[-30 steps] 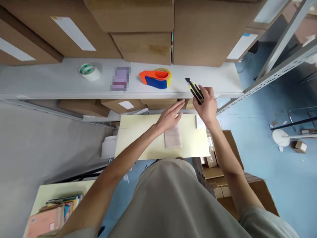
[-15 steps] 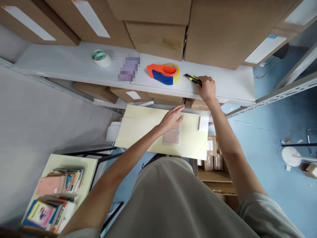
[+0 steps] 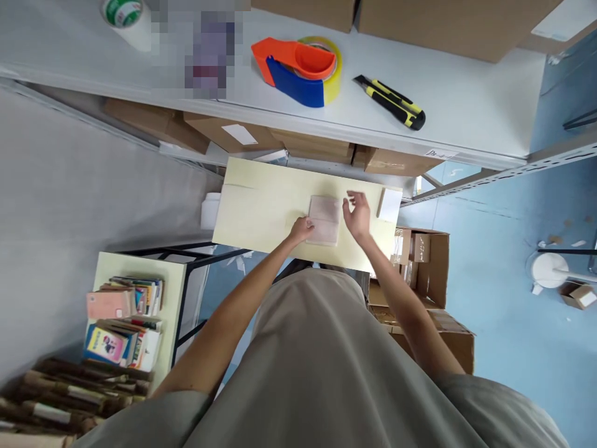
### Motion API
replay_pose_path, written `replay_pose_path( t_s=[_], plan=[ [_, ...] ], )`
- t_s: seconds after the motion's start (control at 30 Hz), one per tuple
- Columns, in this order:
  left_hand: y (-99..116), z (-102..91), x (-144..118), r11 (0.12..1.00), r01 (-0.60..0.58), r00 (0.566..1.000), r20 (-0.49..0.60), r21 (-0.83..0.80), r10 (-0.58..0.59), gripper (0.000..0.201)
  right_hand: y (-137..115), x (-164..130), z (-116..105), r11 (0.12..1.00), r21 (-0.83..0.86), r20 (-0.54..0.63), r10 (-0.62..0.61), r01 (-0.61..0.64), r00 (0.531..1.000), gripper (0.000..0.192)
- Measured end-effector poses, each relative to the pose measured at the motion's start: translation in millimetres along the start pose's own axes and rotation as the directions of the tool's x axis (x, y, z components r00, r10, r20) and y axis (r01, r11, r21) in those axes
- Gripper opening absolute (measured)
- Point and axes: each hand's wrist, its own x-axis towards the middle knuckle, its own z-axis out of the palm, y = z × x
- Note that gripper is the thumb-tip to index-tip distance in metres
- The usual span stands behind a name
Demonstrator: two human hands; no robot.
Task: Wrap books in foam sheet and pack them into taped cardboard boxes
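Note:
A flat, pale pinkish rectangular packet (image 3: 324, 221) with a crease across its middle lies on the pale yellow table (image 3: 261, 211). At the packet's left edge my left hand (image 3: 302, 230) has its fingers closed, gripping that edge. My right hand (image 3: 358, 214) hovers just right of the packet, fingers apart and slightly curled, holding nothing. A black and yellow utility knife (image 3: 392, 102) rests on the grey shelf (image 3: 485, 118) above the table. Left of the knife sits an orange and blue tape dispenser (image 3: 298, 68) with a yellowish tape roll.
A white block (image 3: 390, 204) lies at the table's right end. On the shelf's left stands a white tape roll (image 3: 135, 25). Cardboard boxes (image 3: 433, 37) line the shelf, and open cartons (image 3: 431, 267) stand right of the table. Books (image 3: 112, 305) fill a side table.
My right hand has let go of the utility knife, leaving it on the shelf, and come down over the table. My left hand has moved to the packet's left edge and closed.

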Motion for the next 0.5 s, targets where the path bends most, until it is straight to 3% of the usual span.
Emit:
replay_pose_path(
  t_s=[0.03, 0.1, 0.17, 0.37, 0.5],
  plan=[
    [0.5, 4.8, 2.0, 1.000, 0.020, 1.000, -0.007, -0.018, -0.020, 0.032, 12.1, -12.2, 17.3, 0.991, 0.031, 0.058, 0.125, -0.127, 0.990, 0.037],
    [1.6, 12.0, 5.3, 0.997, 0.053, 0.998, -0.022, -0.050, -0.055, 0.037, 30.3, -30.1, 43.6, 0.927, 0.041, 0.157, 0.362, -0.373, 0.919, 0.038],
    [1.8, 16.0, 7.3, 0.994, 0.076, 0.996, -0.032, -0.081, -0.079, 0.042, 40.5, -39.6, 60.1, 0.862, 0.029, 0.207, 0.490, -0.506, 0.847, 0.037],
    [-4.9, 18.9, 6.3, 0.979, 0.110, 0.993, -0.032, -0.172, -0.118, 0.058, 50.0, -34.3, 83.9, 0.781, 0.022, 0.230, 0.603, -0.624, 0.764, 0.013],
    [-9.2, 19.7, 2.0, 0.973, 0.104, 0.994, -0.007, -0.205, -0.108, 0.062, 48.4, -25.2, 90.3, 0.754, 0.070, 0.263, 0.618, -0.654, 0.741, 0.024]
  ],
)
